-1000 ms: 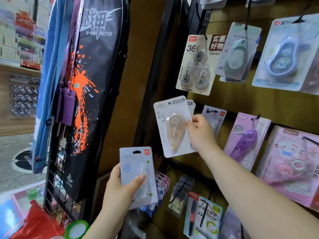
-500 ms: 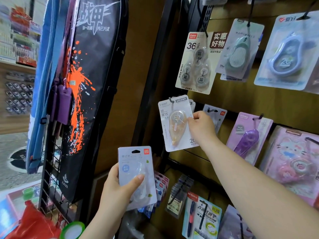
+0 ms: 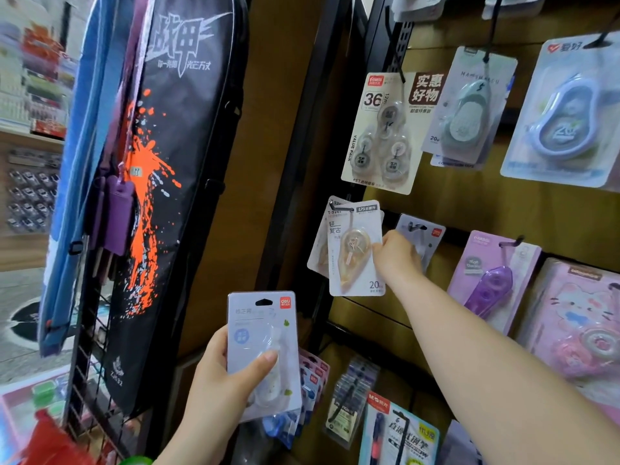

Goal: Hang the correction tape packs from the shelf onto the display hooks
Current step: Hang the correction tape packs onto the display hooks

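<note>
The left hand (image 3: 221,384) grips a white correction tape pack (image 3: 263,350), thumb across its blister, low and left of the right hand (image 3: 397,255). The right hand's fingers pinch the edge of an amber tape pack (image 3: 355,251) hanging on a display hook (image 3: 337,207), another pack behind it.

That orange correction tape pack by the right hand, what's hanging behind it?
Behind the orange correction tape pack, another pack of seemingly the same kind hangs on the same hook. Only its left edge and top corner show; the rest is covered, as is anything further back.
</note>
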### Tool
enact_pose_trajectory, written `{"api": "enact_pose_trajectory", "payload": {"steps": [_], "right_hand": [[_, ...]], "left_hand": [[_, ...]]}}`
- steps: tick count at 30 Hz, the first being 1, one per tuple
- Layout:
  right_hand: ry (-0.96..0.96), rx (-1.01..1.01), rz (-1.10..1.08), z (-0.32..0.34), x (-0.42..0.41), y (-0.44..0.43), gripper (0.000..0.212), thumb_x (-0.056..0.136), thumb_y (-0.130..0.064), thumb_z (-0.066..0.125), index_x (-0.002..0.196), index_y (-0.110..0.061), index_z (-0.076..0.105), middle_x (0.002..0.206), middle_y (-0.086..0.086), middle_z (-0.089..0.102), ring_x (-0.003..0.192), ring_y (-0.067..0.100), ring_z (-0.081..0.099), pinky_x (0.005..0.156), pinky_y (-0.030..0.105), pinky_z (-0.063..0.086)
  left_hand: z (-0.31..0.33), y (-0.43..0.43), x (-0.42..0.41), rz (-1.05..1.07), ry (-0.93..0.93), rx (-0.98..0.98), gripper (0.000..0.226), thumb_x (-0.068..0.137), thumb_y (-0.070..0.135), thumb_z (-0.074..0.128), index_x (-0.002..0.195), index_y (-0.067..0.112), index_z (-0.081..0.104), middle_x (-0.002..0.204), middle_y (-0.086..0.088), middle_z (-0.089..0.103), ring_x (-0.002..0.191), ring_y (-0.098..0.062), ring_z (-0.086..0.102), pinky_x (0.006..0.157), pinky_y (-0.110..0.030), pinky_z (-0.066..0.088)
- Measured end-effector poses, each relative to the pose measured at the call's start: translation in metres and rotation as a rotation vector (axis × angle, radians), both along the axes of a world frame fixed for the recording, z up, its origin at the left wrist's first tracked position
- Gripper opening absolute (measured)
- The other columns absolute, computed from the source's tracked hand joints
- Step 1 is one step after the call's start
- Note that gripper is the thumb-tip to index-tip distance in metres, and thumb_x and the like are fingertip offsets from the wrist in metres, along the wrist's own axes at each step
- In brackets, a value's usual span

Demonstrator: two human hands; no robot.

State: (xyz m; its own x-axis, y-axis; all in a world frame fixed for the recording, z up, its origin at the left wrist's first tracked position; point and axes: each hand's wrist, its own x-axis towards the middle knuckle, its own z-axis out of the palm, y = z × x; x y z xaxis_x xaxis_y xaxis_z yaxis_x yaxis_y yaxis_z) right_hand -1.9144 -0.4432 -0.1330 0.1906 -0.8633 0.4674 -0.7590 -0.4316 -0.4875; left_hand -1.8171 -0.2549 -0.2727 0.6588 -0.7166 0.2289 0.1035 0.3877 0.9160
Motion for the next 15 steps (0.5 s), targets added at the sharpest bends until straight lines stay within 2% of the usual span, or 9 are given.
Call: {"api": "enact_pose_trajectory", "payload": {"steps": [2, 5, 7, 10, 13, 15], "right_hand": [[0.004, 0.001, -0.009, -0.002, 0.002, -0.003, 0.026, 0.097, -0.019, 0.033, 0.114, -0.006, 0.048, 0.106, 0.017, 0.058, 0.091, 0.030, 0.056, 0.066, 0.033, 0.039], [0.006, 0.011, 0.018, -0.004, 0.000, 0.000, 0.028, 0.097, -0.027, 0.034, 0.111, -0.007, 0.048, 0.103, 0.015, 0.058, 0.097, 0.032, 0.058, 0.068, 0.034, 0.040], [-0.005, -0.016, 0.042, -0.010, -0.006, 0.008, 0.033, 0.095, -0.038, 0.035, 0.106, -0.009, 0.047, 0.094, 0.010, 0.054, 0.092, 0.031, 0.057, 0.065, 0.031, 0.039], [-0.126, -0.063, 0.077, -0.028, -0.019, 0.023, 0.039, 0.095, -0.040, 0.037, 0.117, -0.008, 0.043, 0.097, 0.005, 0.051, 0.095, 0.028, 0.056, 0.067, 0.028, 0.037], [-0.305, 0.019, 0.266, -0.048, -0.023, 0.037, 0.027, 0.094, -0.031, 0.043, 0.111, -0.010, 0.046, 0.087, 0.000, 0.055, 0.074, 0.011, 0.051, 0.058, 0.022, 0.037], [-0.279, 0.089, 0.379, -0.058, -0.020, 0.043, 0.015, 0.093, -0.031, 0.045, 0.096, -0.017, 0.048, 0.085, 0.000, 0.055, 0.070, 0.009, 0.050, 0.058, 0.019, 0.038]], "left_hand": [[0.000, -0.002, 0.001, -0.008, -0.008, -0.005, 0.034, 0.076, 0.007, 0.067, 0.103, 0.023, 0.055, 0.097, 0.002, 0.066, 0.088, -0.015, 0.063, 0.061, -0.024, 0.047], [0.000, -0.004, -0.001, -0.025, -0.020, -0.006, 0.039, 0.076, 0.007, 0.068, 0.110, 0.019, 0.054, 0.101, 0.000, 0.066, 0.091, -0.016, 0.064, 0.063, -0.024, 0.049], [0.000, -0.005, -0.003, -0.032, -0.020, -0.009, 0.035, 0.076, 0.007, 0.067, 0.105, 0.022, 0.055, 0.101, -0.001, 0.067, 0.092, -0.017, 0.064, 0.065, -0.026, 0.051], [0.002, -0.006, -0.008, -0.042, -0.009, -0.016, 0.031, 0.076, 0.007, 0.067, 0.096, 0.028, 0.054, 0.099, 0.000, 0.066, 0.091, -0.018, 0.064, 0.063, -0.026, 0.050], [0.004, -0.007, -0.011, -0.059, 0.007, -0.027, 0.030, 0.077, 0.008, 0.066, 0.094, 0.029, 0.055, 0.097, 0.002, 0.067, 0.087, -0.015, 0.065, 0.059, -0.024, 0.049], [0.004, -0.009, -0.013, -0.077, 0.009, -0.030, 0.030, 0.077, 0.009, 0.066, 0.100, 0.026, 0.056, 0.098, 0.003, 0.068, 0.087, -0.015, 0.066, 0.059, -0.022, 0.050]]}}
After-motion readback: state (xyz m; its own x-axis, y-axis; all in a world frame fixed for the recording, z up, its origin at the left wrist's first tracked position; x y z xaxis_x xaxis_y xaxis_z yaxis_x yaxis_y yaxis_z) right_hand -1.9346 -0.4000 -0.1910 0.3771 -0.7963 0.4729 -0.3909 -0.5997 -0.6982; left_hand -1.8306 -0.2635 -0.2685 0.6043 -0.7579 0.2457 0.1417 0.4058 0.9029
